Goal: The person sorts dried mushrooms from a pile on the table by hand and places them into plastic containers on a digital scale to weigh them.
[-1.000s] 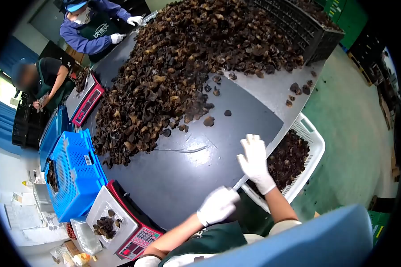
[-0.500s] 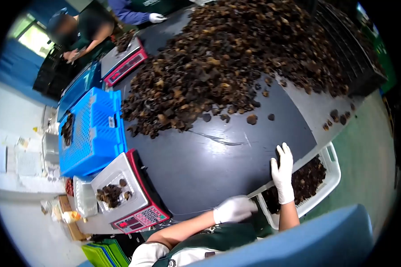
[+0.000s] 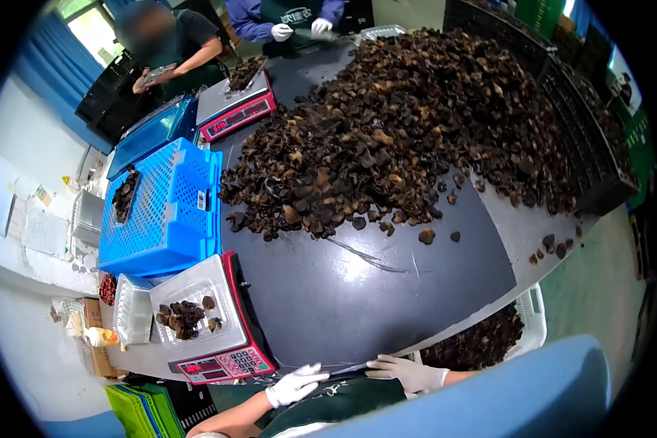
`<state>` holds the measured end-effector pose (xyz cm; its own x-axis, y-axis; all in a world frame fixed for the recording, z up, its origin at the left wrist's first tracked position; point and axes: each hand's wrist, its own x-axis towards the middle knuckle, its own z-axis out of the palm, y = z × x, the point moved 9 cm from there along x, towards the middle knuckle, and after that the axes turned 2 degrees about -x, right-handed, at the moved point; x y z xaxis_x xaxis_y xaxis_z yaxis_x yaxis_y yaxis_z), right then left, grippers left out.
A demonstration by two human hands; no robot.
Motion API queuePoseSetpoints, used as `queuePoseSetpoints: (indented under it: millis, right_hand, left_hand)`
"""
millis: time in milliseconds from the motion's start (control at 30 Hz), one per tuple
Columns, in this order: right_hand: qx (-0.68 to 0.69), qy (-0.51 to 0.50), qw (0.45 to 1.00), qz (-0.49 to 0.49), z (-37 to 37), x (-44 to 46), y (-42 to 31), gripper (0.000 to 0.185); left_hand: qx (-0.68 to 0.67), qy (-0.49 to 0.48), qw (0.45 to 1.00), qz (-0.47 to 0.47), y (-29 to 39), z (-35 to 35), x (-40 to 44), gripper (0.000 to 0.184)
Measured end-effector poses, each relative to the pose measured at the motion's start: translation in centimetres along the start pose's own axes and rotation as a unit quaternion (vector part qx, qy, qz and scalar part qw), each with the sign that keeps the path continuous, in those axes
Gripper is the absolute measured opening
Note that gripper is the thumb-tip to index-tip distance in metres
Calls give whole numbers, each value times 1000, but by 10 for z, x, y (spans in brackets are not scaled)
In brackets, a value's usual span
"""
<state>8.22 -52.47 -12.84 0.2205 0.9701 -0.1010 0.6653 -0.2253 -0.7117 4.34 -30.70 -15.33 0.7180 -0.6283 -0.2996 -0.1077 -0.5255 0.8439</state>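
Both my hands wear white gloves at the near edge of the dark table mat (image 3: pixel 328 314). My left hand (image 3: pixel 296 385) is held in front of my green apron, its fingers stretched out to the right and nothing in it. My right hand (image 3: pixel 407 372) lies along the table edge with flat fingers pointing left, also holding nothing. Left of them, a red digital scale (image 3: pixel 235 292) carries a clear plastic tray (image 3: pixel 169 293) with a small clump of dark wood ear mushrooms (image 3: pixel 184 320). A large heap of the mushrooms (image 3: pixel 387 139) covers the far part of the table.
A white basket (image 3: pixel 536 321) of dark pieces stands below the table edge at right. On the left are a blue crate (image 3: pixel 153 233) and stacked clear trays (image 3: pixel 133 310). Another scale (image 3: pixel 237 120) stands farther back. Two people work across the table; black crates (image 3: pixel 584 139) border the heap.
My right hand has drawn back from the table corner by the white basket to the near edge. My left hand has moved left. The view has shifted, showing more of the people opposite.
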Motion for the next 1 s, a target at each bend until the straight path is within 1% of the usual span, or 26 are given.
queuePoseSetpoints:
  millis: [33, 100, 133, 167, 200, 233, 267, 300, 333, 367, 433, 467, 500, 533, 567, 600, 633, 667, 700, 767, 800, 833, 900, 933, 967, 1000]
  right_hand:
    - [12, 51, 998, -24, -15, -5, 4, 56]
    - [2, 68, 997, -22, -39, -3, 30, 44]
    - [-34, 121, 992, -21, -92, 11, 36, 28]
    - [-142, 137, 978, 72, -137, 18, 51, 14]
    - [-128, 292, 939, 131, -185, 8, 73, 8]
    - [-160, 363, 902, 172, -221, -2, 100, 9]
    - [-186, 524, 820, 138, -256, -27, 106, 12]
    - [-220, 596, 751, 181, -266, -49, 138, 18]
    - [-182, 655, 689, 252, -261, -70, 188, 26]
    - [-158, 668, 660, 304, -264, -81, 224, 29]
    - [-32, 747, 599, 287, -257, -88, 288, 32]
    - [-34, 745, 591, 307, -250, -81, 315, 33]
    - [-84, 731, 602, 308, -257, -68, 309, 37]
    - [-37, 732, 610, 302, -260, -59, 315, 39]
    - [10, 730, 616, 297, -260, -52, 323, 41]
    - [6, 715, 632, 299, -265, -45, 320, 46]
    - [5, 715, 629, 303, -271, -43, 316, 46]
    - [31, 716, 636, 285, -279, -38, 315, 47]
    - [57, 716, 642, 268, -285, -32, 313, 48]
    - [98, 683, 678, 253, -295, -10, 311, 57]
    - [65, 658, 709, 245, -294, 6, 305, 59]
    - [32, 631, 739, 233, -292, 27, 298, 61]
    - [-59, 602, 761, 233, -283, 62, 257, 62]
    - [-72, 619, 757, 198, -276, 74, 237, 64]
    - [-119, 595, 769, 200, -271, 84, 219, 64]
    - [-144, 594, 766, 198, -264, 94, 195, 63]
  left_hand:
    - [-254, -58, 960, -98, -10, 13, -9, 38]
    - [-214, -44, 961, -171, -15, 1, -16, 38]
    - [-186, -12, 954, -233, -16, -16, -8, 36]
    - [-241, 86, 948, -187, -14, -37, 6, 32]
    - [-198, 171, 953, -154, -7, -67, 24, 31]
    - [-154, 257, 947, -118, 4, -99, 42, 30]
    - [-157, 338, 923, -95, -3, -121, 58, 31]
    - [-158, 418, 892, -70, -19, -145, 75, 33]
    - [-106, 480, 868, -66, -26, -172, 92, 36]
    - [-54, 541, 837, -62, -32, -202, 105, 40]
    - [60, 633, 764, -109, -52, -257, 127, 46]
    - [88, 665, 727, -146, -76, -282, 134, 49]
    - [116, 690, 690, -184, -97, -309, 136, 53]
    - [93, 704, 664, -234, -126, -332, 135, 56]
    - [76, 707, 650, -269, -142, -353, 133, 59]
    - [80, 693, 650, -300, -161, -367, 137, 59]
    - [85, 678, 650, -332, -173, -376, 141, 60]
    - [137, 617, 670, -389, -185, -381, 153, 60]
    - [212, 606, 668, -376, -174, -383, 166, 55]
    - [227, 600, 726, -247, -159, -379, 194, 51]
    - [196, 594, 755, -197, -142, -371, 206, 45]
    - [112, 591, 782, -165, -116, -359, 211, 45]
    - [96, 649, 752, -62, -99, -321, 213, 50]
    - [63, 644, 761, -45, -88, -304, 215, 55]
    - [31, 639, 768, -26, -74, -289, 214, 60]
    - [40, 626, 779, 5, -64, -272, 215, 63]
